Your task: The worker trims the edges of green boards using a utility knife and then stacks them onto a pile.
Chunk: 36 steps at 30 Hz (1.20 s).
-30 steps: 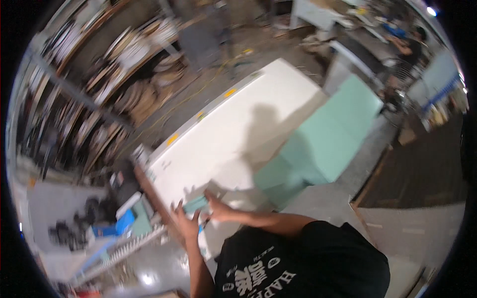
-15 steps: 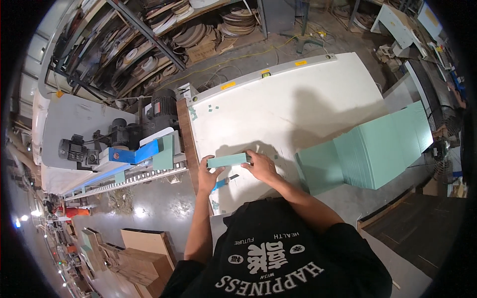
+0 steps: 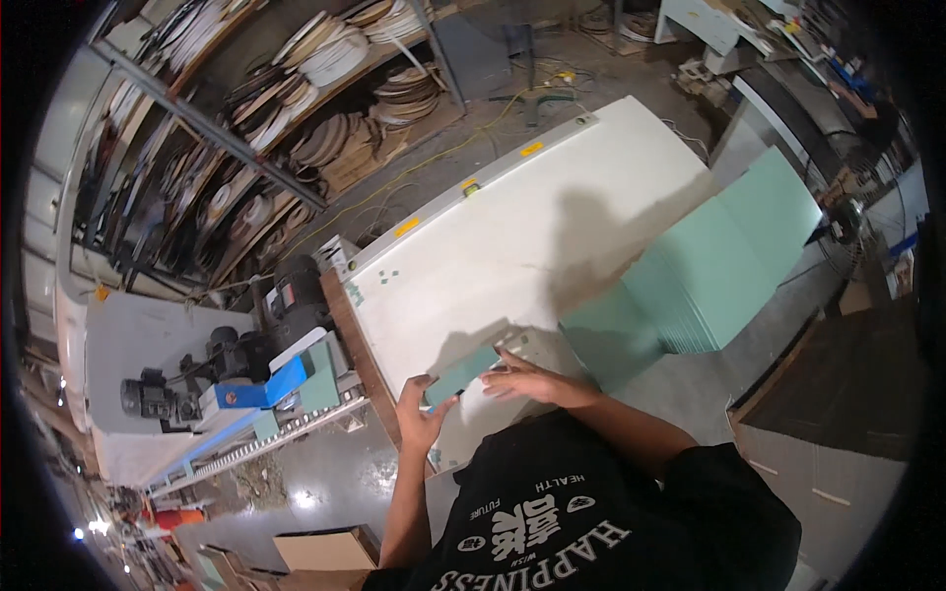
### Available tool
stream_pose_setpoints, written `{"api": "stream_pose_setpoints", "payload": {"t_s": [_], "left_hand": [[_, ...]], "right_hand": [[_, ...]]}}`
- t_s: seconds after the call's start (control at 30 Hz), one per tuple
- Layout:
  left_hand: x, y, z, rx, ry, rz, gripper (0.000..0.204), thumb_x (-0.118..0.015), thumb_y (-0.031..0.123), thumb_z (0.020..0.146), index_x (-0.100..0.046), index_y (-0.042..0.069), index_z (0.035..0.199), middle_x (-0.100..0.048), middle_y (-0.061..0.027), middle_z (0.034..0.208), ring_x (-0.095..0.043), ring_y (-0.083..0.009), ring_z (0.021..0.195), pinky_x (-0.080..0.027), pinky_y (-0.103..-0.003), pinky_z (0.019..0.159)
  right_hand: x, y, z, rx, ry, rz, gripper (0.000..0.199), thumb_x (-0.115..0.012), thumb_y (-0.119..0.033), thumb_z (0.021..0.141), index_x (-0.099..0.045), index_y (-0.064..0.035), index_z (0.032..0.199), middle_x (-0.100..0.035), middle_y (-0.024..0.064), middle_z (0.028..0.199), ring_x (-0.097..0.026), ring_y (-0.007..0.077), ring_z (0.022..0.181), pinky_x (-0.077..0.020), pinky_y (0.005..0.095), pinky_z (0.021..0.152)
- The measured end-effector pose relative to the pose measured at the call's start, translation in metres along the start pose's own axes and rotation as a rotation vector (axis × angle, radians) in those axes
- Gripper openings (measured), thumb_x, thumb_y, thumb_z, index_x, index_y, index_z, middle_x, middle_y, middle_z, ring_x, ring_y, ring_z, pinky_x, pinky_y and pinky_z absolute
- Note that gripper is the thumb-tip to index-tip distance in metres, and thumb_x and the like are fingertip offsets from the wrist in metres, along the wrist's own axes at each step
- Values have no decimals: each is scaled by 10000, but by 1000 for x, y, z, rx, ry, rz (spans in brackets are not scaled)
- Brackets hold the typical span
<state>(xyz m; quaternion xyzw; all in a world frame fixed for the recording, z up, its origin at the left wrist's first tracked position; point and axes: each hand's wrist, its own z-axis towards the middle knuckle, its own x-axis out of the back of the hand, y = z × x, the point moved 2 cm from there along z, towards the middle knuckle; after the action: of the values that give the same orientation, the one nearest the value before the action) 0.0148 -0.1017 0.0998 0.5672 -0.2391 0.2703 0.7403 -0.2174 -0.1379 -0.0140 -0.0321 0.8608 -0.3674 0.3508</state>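
A small rectangular green board piece (image 3: 461, 378) lies between my two hands, low over the near left part of a white table (image 3: 493, 256). My left hand (image 3: 422, 412) grips its left end, thumb on the near side. At its right end, my right hand (image 3: 532, 382) has its fingertips at the far corner and thumb along the near edge. A blue scrap and a small dark piece show partly by my left thumb. Several tiny green chips (image 3: 389, 277) are scattered on the table's left part.
A fanned stack of green boards (image 3: 724, 246) stands at the right. Along the table's far edge runs a long spirit level (image 3: 468, 189). A machine with dark motors (image 3: 232, 355) and a roller track is at the left. Shelves (image 3: 202, 123) of coiled strips stand behind; a fan (image 3: 845, 219) is far right.
The view has turned and shifted. The green piece now shows a broader face and slants up to the right; my right fingers have spread more along its end.
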Motion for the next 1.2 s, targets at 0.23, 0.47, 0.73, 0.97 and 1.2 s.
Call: {"api": "stream_pose_setpoints", "payload": {"t_s": [0.23, 0.47, 0.73, 0.97, 1.2], "left_hand": [[-26, 44, -18, -429, -92, 40, 466, -797, 63, 642, -675, 4, 1088, -663, -160, 1135, -662, -381, 1073, -561, -472, 864], [-58, 86, 12, -605, -291, 95, 646, -828, 106, 602, -641, 59, 1219, -577, -152, 1305, -547, -387, 1277, -458, -553, 1074], [-105, 40, 27, 601, -503, -792, 631, -746, 278, 940, -484, -25, 1428, -532, -242, 1415, -564, -399, 1258, -430, -487, 1101], [-162, 94, 33, 915, -903, -957, 630, -692, 312, 999, -425, -15, 1467, -568, -167, 1380, -627, -307, 1190, -571, -444, 956], [-195, 109, 27, 792, -845, -870, 677, -693, 266, 997, -357, -87, 1467, -515, -209, 1409, -590, -345, 1249, -566, -470, 986]], "right_hand": [[-52, -55, -81, -52, 198, 536, 698, -640, -547, 983, -466, -55, 1447, -609, 160, 1307, -607, 297, 1216, -498, 446, 1055], [-11, -22, -115, 196, 529, 527, 414, -712, -313, 945, -575, -125, 1287, -677, 48, 1064, -667, 201, 921, -555, 349, 761], [31, -34, -192, 393, 635, 540, 557, -707, -203, 938, -480, -90, 1434, -593, 89, 1351, -566, 299, 1261, -480, 542, 1018], [39, -33, -214, 357, 675, 515, 558, -724, -257, 942, -493, -67, 1413, -579, 120, 1361, -572, 303, 1249, -507, 512, 1001], [45, 4, -229, 230, 1060, 312, 772, -740, -282, 950, -301, 53, 1489, -489, 202, 1403, -529, 318, 1296, -502, 483, 1056]]}}
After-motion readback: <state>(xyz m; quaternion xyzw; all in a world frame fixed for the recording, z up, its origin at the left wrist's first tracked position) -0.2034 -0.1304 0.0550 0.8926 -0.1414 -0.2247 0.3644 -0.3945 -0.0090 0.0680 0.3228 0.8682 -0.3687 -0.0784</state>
